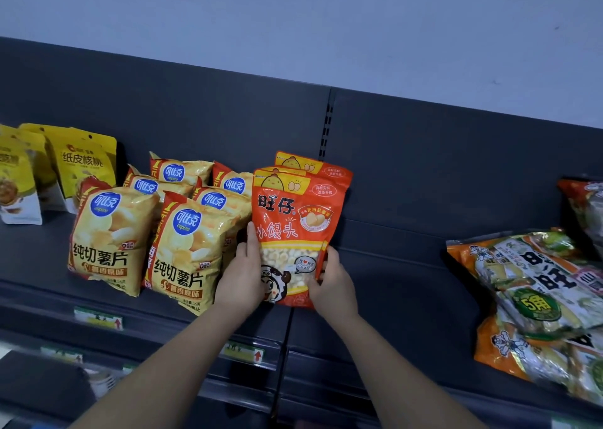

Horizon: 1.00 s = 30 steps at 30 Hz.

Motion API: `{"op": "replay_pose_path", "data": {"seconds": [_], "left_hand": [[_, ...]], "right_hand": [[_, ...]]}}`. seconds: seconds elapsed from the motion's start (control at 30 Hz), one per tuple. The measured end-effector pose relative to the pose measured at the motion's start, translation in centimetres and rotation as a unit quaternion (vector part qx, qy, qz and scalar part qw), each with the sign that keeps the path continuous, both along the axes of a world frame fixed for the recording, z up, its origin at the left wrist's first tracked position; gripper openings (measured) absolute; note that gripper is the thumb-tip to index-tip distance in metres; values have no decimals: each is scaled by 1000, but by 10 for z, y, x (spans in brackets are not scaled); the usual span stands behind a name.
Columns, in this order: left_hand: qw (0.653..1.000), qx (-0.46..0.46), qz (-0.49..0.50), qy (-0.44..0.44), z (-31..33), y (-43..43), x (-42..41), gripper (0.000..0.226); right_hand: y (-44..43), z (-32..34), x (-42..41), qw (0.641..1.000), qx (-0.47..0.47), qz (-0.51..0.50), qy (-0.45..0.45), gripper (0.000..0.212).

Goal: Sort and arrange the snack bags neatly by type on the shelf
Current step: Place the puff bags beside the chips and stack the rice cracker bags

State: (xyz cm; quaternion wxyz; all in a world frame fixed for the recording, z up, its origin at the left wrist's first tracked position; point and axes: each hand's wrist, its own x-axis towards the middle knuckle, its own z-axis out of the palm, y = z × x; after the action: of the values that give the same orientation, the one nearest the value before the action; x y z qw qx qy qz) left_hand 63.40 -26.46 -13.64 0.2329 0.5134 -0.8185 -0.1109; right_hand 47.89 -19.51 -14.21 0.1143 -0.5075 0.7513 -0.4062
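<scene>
- Hands at frame centre: left hand and right hand clasp the lower edges of the front orange bun-snack bag, fingers curled on its sides; the fingertips behind the bag are hidden.
- Orange bag stands upright on the dark shelf, with two more orange bags of the same print behind it; only their top edges show.
- Yellow potato-chip bags, left of centre, stand in rows touching the orange bag's left side; the rear ones are largely covered by those in front.
- Yellow walnut pouches, at far left, are cut off by the frame edge, and their smaller print is hard to read.
- Orange-and-green rice-cracker packs, at right, lie flat in a loose pile, well apart from the orange bags and cut off at the right edge.
- Price labels on the shelf lip are too blurred to read.
</scene>
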Motion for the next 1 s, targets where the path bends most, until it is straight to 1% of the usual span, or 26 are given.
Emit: {"op": "replay_pose_path", "data": {"seconds": [0.17, 0.3, 0.4, 0.53, 0.77, 1.0], "left_hand": [[999, -5, -8, -34, 1, 3, 0, 116], [997, -22, -5, -70, 5, 8, 1, 108], [993, -54, -1, -102, 8, 12, 0, 103], [988, -75, 7, -135, 11, 13, 2, 100], [985, -78, -1, -152, 15, 16, 3, 99], [985, -85, -23, -152, 19, 18, 3, 92]], "right_hand": [[5, 0, 2, 1000, 3, -3, 7, 64], [9, 2, 1, 1000, -8, -7, 22, 61], [12, 4, 0, 998, -19, -10, 64, 61], [14, 5, 2, 993, -23, -22, 117, 73], [16, 8, 7, 991, -9, -14, 135, 81], [18, 11, 8, 990, -8, -7, 138, 80]]}}
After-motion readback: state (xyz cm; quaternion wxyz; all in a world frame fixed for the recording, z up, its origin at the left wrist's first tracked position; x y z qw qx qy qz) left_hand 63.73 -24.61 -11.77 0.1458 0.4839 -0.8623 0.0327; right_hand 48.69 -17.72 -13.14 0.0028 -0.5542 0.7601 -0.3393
